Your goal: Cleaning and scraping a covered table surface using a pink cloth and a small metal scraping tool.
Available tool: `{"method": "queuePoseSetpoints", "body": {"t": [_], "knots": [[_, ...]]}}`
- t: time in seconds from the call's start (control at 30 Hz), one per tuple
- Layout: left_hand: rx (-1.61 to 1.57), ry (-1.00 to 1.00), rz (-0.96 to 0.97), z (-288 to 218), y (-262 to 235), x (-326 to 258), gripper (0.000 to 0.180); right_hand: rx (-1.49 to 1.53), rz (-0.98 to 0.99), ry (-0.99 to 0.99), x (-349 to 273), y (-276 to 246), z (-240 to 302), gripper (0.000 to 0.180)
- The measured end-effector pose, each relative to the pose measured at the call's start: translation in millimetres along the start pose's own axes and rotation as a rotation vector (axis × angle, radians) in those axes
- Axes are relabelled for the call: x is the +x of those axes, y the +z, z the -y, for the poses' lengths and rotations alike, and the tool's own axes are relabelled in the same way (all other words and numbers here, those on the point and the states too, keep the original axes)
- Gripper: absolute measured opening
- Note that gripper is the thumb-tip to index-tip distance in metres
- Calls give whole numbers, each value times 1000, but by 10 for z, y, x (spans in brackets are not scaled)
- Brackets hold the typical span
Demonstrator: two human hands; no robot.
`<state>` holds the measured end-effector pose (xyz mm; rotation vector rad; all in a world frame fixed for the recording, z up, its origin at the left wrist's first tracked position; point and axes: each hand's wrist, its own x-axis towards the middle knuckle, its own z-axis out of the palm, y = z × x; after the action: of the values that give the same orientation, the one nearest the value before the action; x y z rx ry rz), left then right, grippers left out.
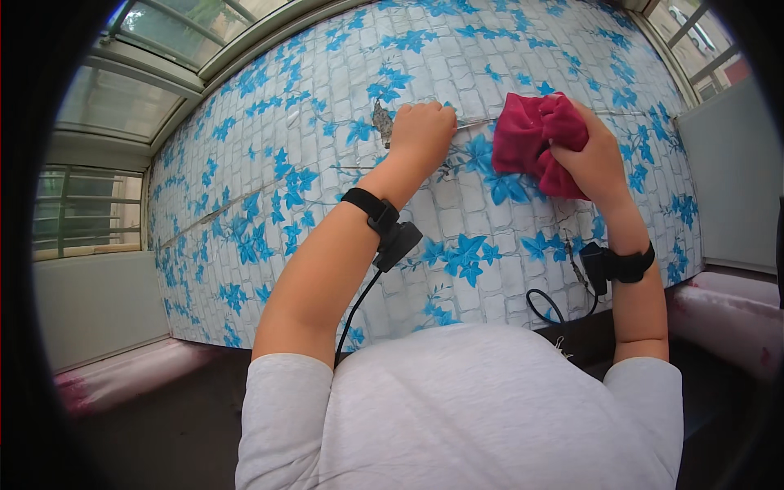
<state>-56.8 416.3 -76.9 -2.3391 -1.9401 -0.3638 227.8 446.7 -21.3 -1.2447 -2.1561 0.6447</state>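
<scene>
My right hand [594, 159] is closed round a bunched dark-red cloth [527, 135], thumb on its near side. The cloth is at or just over a surface covered with a white brick-pattern sheet with blue leaves [465, 212]. To its left, my left hand [423, 132] is closed, knuckles away from me; whatever its fingers may hold is hidden. A thin pale line [475, 126] runs between this hand and the cloth; I cannot tell whether it is a held thing or a seam. Beside the left hand a torn grey patch [381, 122] shows in the sheet.
Barred windows [90, 208] and their frames border the surface at the left, with another window [701, 41] at the far right. Black straps with small boxes [398, 245] sit on both wrists, and a black cable [353, 314] hangs from the left one.
</scene>
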Motion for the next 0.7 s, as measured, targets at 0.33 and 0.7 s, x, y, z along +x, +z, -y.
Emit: {"method": "queuePoseSetpoints", "body": {"t": [0.33, 0.7], "knots": [[-181, 29, -132, 23, -431, -497, 14, -746, 20, -218, 13, -359, 74, 69], [35, -464, -190, 822, -730, -2512, 33, -464, 313, -667, 906, 1078, 356, 25]]}}
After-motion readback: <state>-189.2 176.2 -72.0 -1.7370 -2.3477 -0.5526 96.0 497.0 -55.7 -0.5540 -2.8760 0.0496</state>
